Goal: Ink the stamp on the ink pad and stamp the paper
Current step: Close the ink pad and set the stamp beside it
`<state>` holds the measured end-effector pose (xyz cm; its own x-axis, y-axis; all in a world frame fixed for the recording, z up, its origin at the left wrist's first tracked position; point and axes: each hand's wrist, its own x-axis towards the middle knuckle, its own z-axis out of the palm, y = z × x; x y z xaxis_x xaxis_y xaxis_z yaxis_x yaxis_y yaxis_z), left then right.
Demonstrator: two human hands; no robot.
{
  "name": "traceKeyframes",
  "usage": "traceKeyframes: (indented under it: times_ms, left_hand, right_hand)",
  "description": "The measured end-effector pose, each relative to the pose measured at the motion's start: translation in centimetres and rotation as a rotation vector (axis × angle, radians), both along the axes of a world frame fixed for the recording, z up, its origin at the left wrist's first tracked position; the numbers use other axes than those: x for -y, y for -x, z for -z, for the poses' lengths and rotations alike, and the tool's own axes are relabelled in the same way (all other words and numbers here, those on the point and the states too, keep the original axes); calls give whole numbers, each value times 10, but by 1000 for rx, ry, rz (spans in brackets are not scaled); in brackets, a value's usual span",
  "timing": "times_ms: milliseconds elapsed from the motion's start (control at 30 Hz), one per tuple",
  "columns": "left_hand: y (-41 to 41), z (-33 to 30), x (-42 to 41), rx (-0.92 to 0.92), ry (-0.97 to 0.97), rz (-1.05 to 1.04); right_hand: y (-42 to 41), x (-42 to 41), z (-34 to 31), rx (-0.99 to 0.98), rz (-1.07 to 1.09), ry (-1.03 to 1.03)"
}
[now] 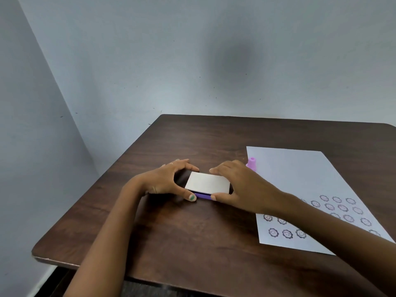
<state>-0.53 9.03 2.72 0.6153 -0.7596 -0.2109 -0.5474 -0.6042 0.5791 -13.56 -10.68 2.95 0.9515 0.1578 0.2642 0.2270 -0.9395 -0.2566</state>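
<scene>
Gripping one ink pad [207,183] between two hands, left [169,181], right [235,185], one stamp [252,163], one paper [300,179].

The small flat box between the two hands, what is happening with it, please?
A person holds the ink pad case on the brown table with both hands. The left hand grips its left end and the right hand its right end. The white lid looks nearly shut on the purple base; whether it is being opened or closed cannot be told. The pink stamp stands untouched on the far left corner of the paper, which already carries rows of smiley flower prints.
</scene>
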Motion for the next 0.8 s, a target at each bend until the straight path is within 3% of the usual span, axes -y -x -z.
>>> traceKeyframes:
  times_ms: [133, 367, 800]
  left_hand:
    - [0, -1, 0, -3, 4, -12]
    - [1, -1, 0, -20, 16, -20]
    - [4, -3, 1, -7, 30, -5]
  right_hand:
    - [-5, 1, -4, -136, 15, -70]
    - [-6, -4, -12, -181, 18, -160]
    - [2, -9, -4, -153, 88, 25]
